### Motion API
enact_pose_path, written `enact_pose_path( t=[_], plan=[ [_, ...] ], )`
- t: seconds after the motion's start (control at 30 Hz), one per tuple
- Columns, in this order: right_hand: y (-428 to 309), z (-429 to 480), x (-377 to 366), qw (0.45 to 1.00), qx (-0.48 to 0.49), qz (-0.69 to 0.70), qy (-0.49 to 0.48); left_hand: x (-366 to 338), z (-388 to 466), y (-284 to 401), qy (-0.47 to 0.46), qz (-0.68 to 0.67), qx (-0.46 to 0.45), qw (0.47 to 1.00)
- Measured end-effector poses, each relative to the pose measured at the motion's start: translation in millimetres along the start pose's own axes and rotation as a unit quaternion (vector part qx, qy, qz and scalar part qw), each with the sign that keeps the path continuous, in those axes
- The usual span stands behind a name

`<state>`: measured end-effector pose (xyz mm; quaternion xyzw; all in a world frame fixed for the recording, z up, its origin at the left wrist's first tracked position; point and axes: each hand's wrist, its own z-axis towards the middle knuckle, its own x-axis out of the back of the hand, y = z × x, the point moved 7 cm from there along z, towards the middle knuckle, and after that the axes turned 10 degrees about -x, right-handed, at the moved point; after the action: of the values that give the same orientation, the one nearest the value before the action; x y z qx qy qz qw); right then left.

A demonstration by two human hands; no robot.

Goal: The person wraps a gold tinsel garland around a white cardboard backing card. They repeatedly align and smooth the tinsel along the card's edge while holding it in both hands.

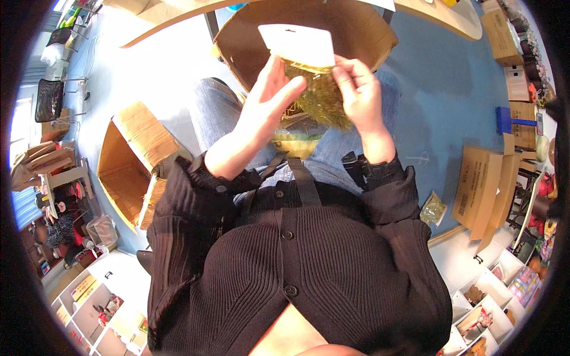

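Note:
Over my lap, a clear packet of green-gold shredded filler [323, 100] hangs from a blank white header card [298, 44] with a hang slot. My right hand [363, 95] pinches the packet's upper right edge, just below the card, between thumb and fingers. At the opposite side, my left hand [271, 102] is held flat with the thumb spread away, its fingertips by the card's lower left corner. Behind the packet, a large cardboard box [369, 26] stands open before me. Yellow-green material [294, 144] shows between my thighs, partly hidden.
Another open cardboard box [144, 138] lies on the floor at left. A similar filler packet [433, 209] is on the blue floor at right, near an open carton [476, 182]. A wooden tabletop [438, 15] curves across the far side. White cubby shelves [456, 307] stand behind me.

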<state>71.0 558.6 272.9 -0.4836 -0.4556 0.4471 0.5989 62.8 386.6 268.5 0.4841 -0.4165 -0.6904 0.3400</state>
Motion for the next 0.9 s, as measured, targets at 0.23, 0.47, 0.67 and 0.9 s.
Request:
enact_pose_path(
  t=[0.23,0.47,0.67,0.9],
  plan=[
    [-15.4,-22.7,-51.3,0.978,0.146,-0.147,-0.006,13.5,11.9,-41.2,0.192,0.044,0.042,0.98],
    [4.8,-22.0,-54.1,0.971,0.103,-0.197,-0.088,43.0,9.0,-60.6,0.125,0.126,0.058,0.982],
    [21.9,-24.1,-55.0,0.966,-0.004,-0.101,-0.236,59.2,14.0,-42.9,0.032,0.311,0.019,0.95],
    [-16.1,-23.2,-27.1,0.972,0.068,-0.041,-0.22,77.0,20.9,-19.1,0.009,0.373,-0.041,0.927]
  ],
)
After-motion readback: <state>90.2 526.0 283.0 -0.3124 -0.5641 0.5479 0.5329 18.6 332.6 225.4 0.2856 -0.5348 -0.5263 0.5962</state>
